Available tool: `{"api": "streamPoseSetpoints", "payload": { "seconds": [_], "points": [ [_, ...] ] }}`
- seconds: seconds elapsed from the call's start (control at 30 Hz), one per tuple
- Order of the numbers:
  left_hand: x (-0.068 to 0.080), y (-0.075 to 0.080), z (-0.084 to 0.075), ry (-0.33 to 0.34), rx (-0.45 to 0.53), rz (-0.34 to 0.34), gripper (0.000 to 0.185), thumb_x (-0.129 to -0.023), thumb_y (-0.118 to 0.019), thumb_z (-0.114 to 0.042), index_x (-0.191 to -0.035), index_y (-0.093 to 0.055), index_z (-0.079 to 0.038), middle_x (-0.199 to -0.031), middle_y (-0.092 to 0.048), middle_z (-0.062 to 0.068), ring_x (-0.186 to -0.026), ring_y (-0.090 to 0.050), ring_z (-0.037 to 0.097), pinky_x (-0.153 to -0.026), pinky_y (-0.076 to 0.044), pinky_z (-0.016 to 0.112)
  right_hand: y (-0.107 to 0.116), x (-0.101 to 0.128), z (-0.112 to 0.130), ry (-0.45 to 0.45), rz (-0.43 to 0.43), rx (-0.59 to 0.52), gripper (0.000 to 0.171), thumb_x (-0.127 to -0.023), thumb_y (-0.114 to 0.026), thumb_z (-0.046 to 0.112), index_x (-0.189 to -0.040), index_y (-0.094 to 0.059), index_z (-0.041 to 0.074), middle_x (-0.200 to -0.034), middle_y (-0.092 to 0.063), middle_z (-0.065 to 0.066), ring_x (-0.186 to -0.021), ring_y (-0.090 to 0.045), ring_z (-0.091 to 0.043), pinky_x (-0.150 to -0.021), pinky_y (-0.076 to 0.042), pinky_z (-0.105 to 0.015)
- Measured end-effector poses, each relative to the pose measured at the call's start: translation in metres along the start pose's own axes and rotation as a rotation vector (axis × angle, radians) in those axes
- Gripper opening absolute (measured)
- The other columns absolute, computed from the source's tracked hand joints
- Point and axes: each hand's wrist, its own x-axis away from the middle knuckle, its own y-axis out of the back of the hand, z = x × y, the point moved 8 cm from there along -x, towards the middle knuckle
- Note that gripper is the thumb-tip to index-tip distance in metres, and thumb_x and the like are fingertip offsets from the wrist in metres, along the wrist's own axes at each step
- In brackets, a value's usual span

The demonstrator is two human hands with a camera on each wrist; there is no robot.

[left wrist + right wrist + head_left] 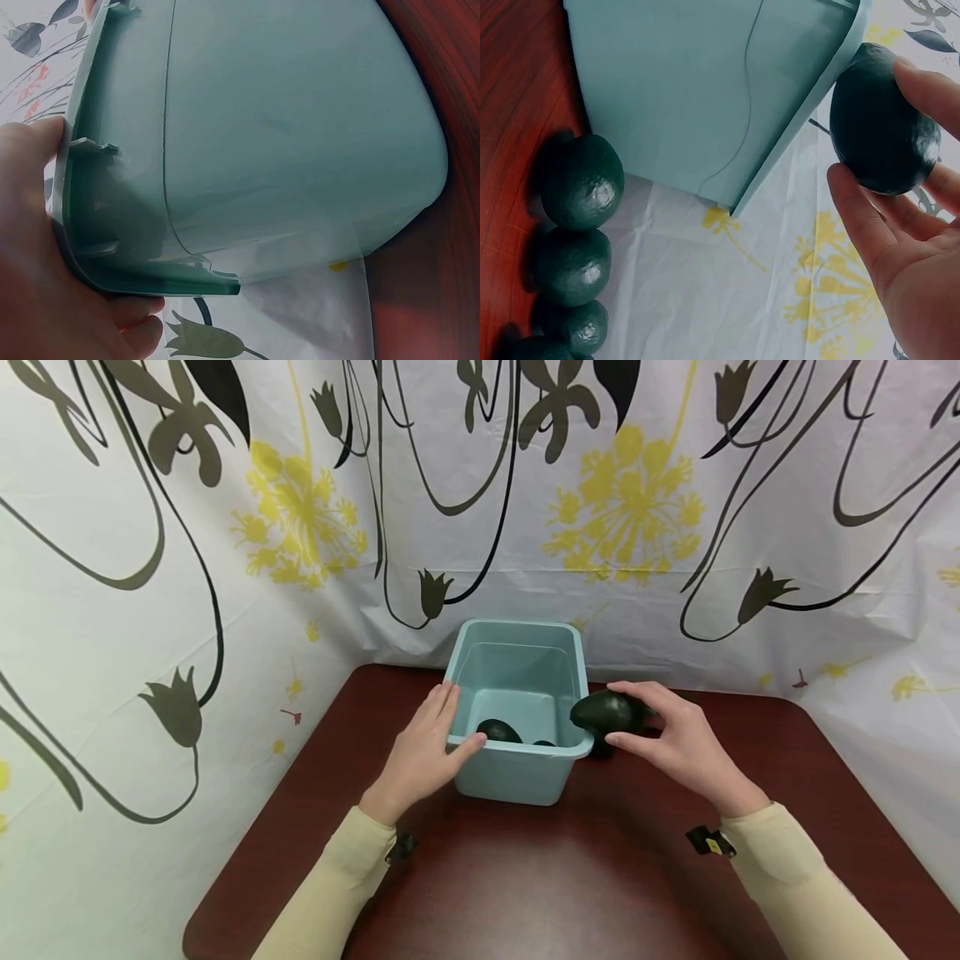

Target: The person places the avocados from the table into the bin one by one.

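Two hands work at a pale blue plastic bin [517,781] that stands on a dark red-brown table [570,877], near its far edge. The left hand [423,752] lies against the bin's left wall, fingers straight along the rim and the thumb hooked over the near left corner; the left wrist view shows the palm and thumb pressed up under the rim's lip, so this hand grips the bin's edge.

The right hand [678,739] holds a dark green avocado [609,712] just outside the bin's right rim, near the front right corner — the thumb beneath it and the fingertips curled over its top. From the right wrist camera the avocado sits between thumb and fingers, close beside the rim's edge but not touching it as far as can be seen.

Inside the bin, at the near wall, lies another dark avocado [498,732], with a sliver of a second dark shape [543,743] just to its right, too hidden to make out. The right wrist view also shows a row of loose avocados [581,180] on the table beside the bin's outer wall — the nearest one just beside the wall, the others lined up behind it.

Cream sleeves [795,868] cover both forearms. A white curtain [225,568] printed with yellow flowers and dark stems hangs behind and to both sides of the table.
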Motion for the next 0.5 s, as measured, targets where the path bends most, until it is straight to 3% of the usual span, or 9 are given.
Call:
{"api": "streamPoseSetpoints", "payload": {
  "seconds": [0.27, 0.5],
  "points": [
    [0.0000, -0.0002, -0.0003, -0.003, -0.002, 0.004, 0.094, -0.096, -0.038, -0.073, -0.160, -0.024, -0.006, -0.166, -0.020, 0.012, -0.153, -0.012, 0.022, -0.116, -0.028, 0.047, -0.0025, -0.0030, 0.0012, 0.001, -0.001, -0.011, 0.067, -0.080, -0.088, 0.028, -0.140, -0.059, 0.027, -0.130, -0.058, 0.012, -0.109, -0.058, -0.007, -0.082, -0.053, -0.017],
    [0.0000, -0.0003, 0.0007, -0.004, -0.002, 0.001, 0.093, -0.096, -0.038, -0.073, -0.160, -0.024, -0.006, -0.166, -0.021, 0.013, -0.153, -0.014, 0.023, -0.115, -0.030, 0.047, -0.0036, -0.0054, 0.0029, -0.002, 0.000, -0.004, 0.067, -0.080, -0.088, 0.031, -0.140, -0.058, 0.032, -0.129, -0.058, 0.013, -0.108, -0.058, -0.006, -0.081, -0.054, -0.020]
  ]
}}
